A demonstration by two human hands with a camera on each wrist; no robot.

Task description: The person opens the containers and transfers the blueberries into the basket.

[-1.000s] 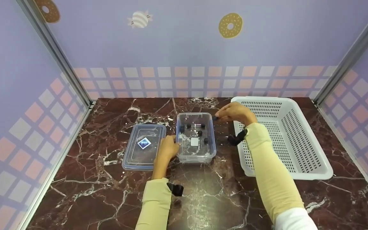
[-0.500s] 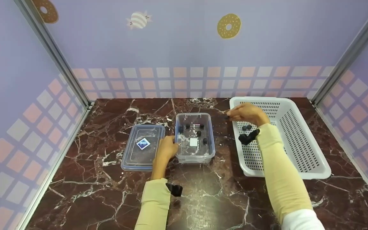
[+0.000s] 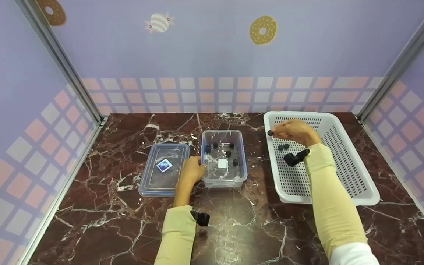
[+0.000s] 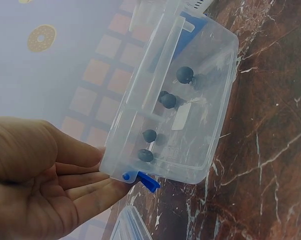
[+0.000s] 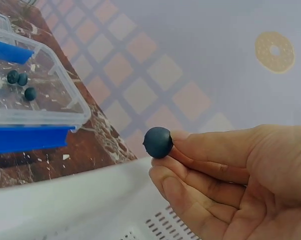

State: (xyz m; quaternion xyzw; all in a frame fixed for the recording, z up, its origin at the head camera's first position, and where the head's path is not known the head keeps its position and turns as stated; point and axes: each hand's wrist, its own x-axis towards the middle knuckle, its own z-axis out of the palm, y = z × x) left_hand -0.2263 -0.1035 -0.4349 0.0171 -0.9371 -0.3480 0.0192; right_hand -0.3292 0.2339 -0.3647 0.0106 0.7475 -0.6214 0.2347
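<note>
My right hand (image 3: 293, 131) pinches a small dark blue ball (image 5: 158, 142) between thumb and fingertips, above the left rim of the white basket (image 3: 361, 176). Two more dark balls (image 3: 283, 147) lie in that basket, below the hand. My left hand (image 3: 191, 170) holds the clear plastic container (image 4: 218, 107) by its left side, thumb at the rim and fingers near a blue clip (image 4: 148, 181). Inside the lidless container are several dark balls (image 4: 185, 75) and a white square patch (image 3: 222, 163).
The blue-edged lid (image 3: 160, 184) lies flat to the left of the container, on the dark red marbled table (image 3: 98, 221). Patterned walls (image 3: 212, 55) enclose the back and both sides. A strip of table separates container and basket.
My right hand has carried its ball rightward from the container's right rim to the basket's left rim. The two balls in the basket have come into view. The left hand keeps its hold.
</note>
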